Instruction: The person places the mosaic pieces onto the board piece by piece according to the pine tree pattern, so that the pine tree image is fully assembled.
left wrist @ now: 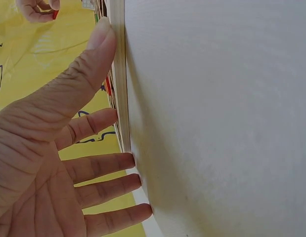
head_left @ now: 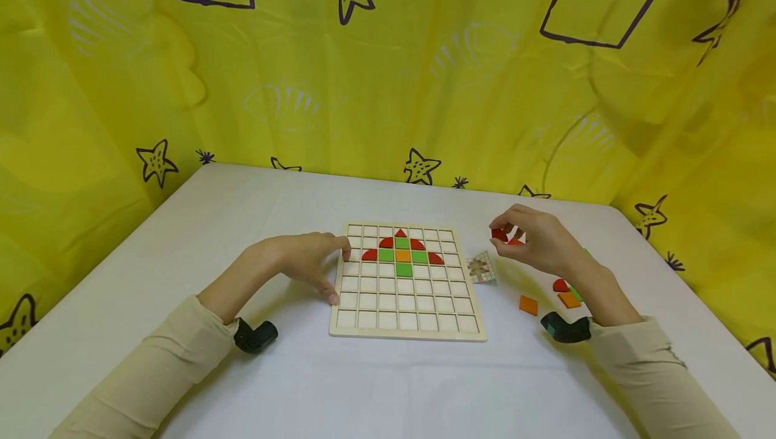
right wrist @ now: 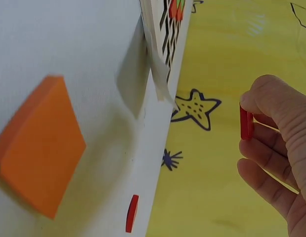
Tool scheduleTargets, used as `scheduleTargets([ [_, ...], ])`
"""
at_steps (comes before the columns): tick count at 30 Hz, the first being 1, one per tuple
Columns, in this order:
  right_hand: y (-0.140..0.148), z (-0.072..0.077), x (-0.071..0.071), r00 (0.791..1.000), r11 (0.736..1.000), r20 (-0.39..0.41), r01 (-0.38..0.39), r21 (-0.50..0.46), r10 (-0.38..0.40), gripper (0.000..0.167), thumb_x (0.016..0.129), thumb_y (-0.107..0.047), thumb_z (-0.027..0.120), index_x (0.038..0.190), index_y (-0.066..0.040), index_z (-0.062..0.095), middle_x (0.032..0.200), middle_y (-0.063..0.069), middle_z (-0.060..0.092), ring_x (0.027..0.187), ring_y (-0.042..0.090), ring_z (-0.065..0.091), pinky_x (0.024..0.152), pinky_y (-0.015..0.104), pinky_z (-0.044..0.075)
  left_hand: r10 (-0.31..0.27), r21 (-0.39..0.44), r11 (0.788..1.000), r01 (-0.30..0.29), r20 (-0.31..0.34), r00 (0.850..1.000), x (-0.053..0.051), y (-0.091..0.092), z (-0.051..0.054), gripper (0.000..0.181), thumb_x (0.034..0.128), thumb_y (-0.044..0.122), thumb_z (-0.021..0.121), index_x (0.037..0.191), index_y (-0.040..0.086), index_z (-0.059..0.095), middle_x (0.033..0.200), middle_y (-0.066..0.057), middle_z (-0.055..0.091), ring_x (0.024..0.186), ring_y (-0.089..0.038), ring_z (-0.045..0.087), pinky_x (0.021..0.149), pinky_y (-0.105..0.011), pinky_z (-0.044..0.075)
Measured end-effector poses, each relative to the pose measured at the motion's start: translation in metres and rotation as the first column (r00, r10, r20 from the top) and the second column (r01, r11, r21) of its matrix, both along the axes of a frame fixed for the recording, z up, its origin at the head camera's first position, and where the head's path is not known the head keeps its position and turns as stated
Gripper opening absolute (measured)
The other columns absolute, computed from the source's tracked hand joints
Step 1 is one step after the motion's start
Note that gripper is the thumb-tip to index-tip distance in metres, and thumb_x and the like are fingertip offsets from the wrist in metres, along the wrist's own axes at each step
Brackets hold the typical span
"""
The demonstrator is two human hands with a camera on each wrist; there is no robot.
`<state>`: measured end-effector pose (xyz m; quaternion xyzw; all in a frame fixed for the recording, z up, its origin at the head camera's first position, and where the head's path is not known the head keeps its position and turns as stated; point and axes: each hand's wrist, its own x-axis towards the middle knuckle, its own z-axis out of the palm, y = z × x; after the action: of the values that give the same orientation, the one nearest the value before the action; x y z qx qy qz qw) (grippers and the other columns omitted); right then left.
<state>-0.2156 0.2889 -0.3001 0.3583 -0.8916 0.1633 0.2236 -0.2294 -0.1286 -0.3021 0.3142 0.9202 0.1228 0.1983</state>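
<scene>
A wooden grid board (head_left: 370, 321) lies on the table, with red, green and orange tiles set in its upper squares. At its left edge rests my left hand (head_left: 306, 260), thumb and fingers spread along the rim; in the left wrist view the thumb (left wrist: 88, 69) touches the frame. To the right of the board, above the table, my right hand (head_left: 542, 240) pinches a red tile (head_left: 499, 234) between thumb and fingers. The right wrist view shows this red tile (right wrist: 245, 122) edge-on, so its full outline is hidden there.
A small card (head_left: 481, 268) printed with a grid pattern sits against the board's right side. Loose tiles lie under and near the right forearm: an orange one (head_left: 529, 305), another orange tile (head_left: 569, 300), a red tile (head_left: 560, 285) and green ones. A yellow curtain (head_left: 376, 89) surrounds the table.
</scene>
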Motion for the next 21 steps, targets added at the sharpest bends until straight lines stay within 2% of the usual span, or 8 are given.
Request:
scheduleTargets([
  [5, -0.009, -0.001, 0.002, 0.999, 0.999, 0.013, -0.029, 0.014, 0.029, 0.029, 0.075, 0.004, 0.087, 0.097, -0.008, 0.072, 0.094, -0.003, 0.069, 0.079, 0.015, 0.062, 0.063, 0.02, 0.052, 0.001, 0.002, 1.0, -0.001, 0.002, 1.0, 0.0, 0.0, 0.0, 0.066, 0.0754, 0.043, 0.09, 0.124, 0.018, 0.054, 0.13, -0.008, 0.058, 0.113, -0.024, 0.053, 0.101, -0.047, 0.045],
  [11, -0.021, -0.003, 0.003, 0.996, 0.996, 0.026, -0.088, -0.001, 0.088, 0.028, 0.075, 0.005, 0.085, 0.096, -0.009, 0.072, 0.092, -0.003, 0.067, 0.076, 0.014, 0.062, 0.063, 0.028, 0.054, -0.006, 0.007, 1.0, 0.006, 0.001, 1.0, 0.0, 0.0, 0.0, 0.064, 0.0759, 0.042, 0.091, 0.123, 0.018, 0.055, 0.129, -0.008, 0.058, 0.113, -0.024, 0.053, 0.101, -0.047, 0.045],
  [21, -0.046, -0.007, 0.011, 0.982, 0.995, 0.165, -0.096, -0.005, 0.096, 0.022, 0.082, 0.001, 0.083, 0.098, -0.01, 0.072, 0.093, -0.005, 0.066, 0.081, 0.016, 0.062, 0.065, 0.032, 0.054, -0.016, 0.008, 1.0, 0.016, -0.012, 1.0, 0.0, 0.0, 0.0, 0.064, 0.0762, 0.04, 0.091, 0.123, 0.017, 0.055, 0.129, -0.009, 0.059, 0.113, -0.024, 0.054, 0.103, -0.047, 0.045],
])
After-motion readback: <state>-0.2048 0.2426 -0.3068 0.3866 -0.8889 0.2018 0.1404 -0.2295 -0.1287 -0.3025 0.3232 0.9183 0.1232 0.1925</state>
